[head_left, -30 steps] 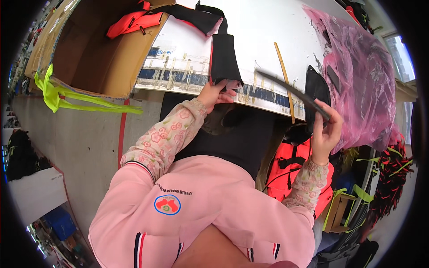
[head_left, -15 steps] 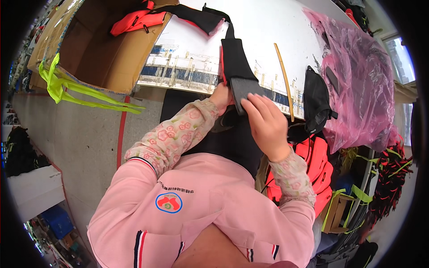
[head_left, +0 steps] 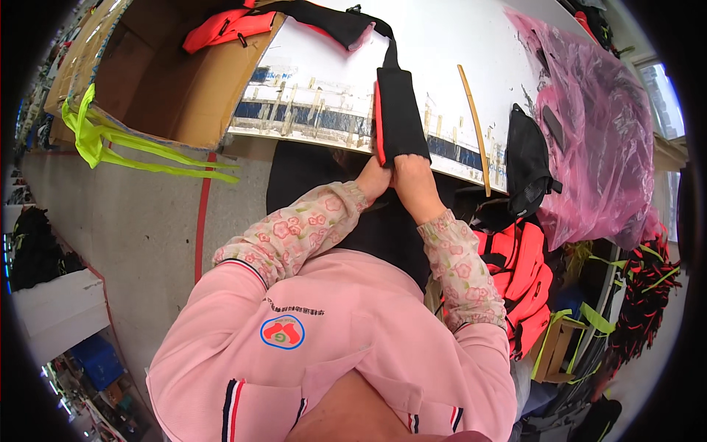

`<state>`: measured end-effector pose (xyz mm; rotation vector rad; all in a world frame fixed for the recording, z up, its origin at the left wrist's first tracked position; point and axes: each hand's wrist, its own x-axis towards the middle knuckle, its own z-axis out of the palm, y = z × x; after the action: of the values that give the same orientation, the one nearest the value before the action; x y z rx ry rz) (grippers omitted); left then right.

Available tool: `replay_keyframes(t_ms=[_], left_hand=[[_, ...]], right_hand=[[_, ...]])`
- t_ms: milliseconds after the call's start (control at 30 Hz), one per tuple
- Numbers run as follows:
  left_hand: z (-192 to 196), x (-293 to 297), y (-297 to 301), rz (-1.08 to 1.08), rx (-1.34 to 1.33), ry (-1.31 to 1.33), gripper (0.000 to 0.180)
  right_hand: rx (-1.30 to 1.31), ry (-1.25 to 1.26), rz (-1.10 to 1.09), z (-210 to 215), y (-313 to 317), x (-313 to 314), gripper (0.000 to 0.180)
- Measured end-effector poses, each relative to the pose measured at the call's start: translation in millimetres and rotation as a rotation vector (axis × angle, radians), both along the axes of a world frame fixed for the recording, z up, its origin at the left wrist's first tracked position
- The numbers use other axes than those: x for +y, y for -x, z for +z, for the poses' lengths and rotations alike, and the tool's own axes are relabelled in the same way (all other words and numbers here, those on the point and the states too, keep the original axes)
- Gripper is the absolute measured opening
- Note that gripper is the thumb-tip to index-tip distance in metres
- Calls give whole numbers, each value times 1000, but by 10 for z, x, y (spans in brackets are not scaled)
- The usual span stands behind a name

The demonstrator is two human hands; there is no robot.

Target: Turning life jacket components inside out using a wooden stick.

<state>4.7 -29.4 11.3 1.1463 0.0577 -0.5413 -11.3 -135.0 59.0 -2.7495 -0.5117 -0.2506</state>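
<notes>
A black fabric sleeve [head_left: 403, 110] with a red edge lies over the near edge of the white table, its open end toward me. It belongs to a long black strap [head_left: 391, 51] running away across the table. My left hand [head_left: 374, 179] is closed on the sleeve's near end, at the red-edged corner. Right beside it, my right hand [head_left: 414, 180] has its fingers out of sight at the sleeve's mouth, apparently inside it. The dark grey pad seen earlier is hidden now.
An open cardboard box [head_left: 158, 88] stands at the left, a neon yellow strap [head_left: 147, 156] hanging over it. Red and black pieces [head_left: 228, 31] lie at its far rim. To the right are a wooden stick [head_left: 475, 129], a black pouch [head_left: 526, 151], pink plastic film [head_left: 600, 140] and red bags [head_left: 519, 283].
My right hand has moved left and down to the sleeve's near end, its fingers going out of sight. The grey pad that stuck out there no longer shows. The sleeve has shifted slightly right.
</notes>
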Motion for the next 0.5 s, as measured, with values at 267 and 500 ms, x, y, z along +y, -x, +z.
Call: replay_keyframes(t_ms=[267, 500], left_hand=[[-390, 20, 172, 84, 4, 55, 24], [-528, 46, 155, 109, -337, -161, 30]], right_hand=[[128, -78, -53, -321, 17, 99, 10], [316, 99, -47, -265, -123, 149, 14]])
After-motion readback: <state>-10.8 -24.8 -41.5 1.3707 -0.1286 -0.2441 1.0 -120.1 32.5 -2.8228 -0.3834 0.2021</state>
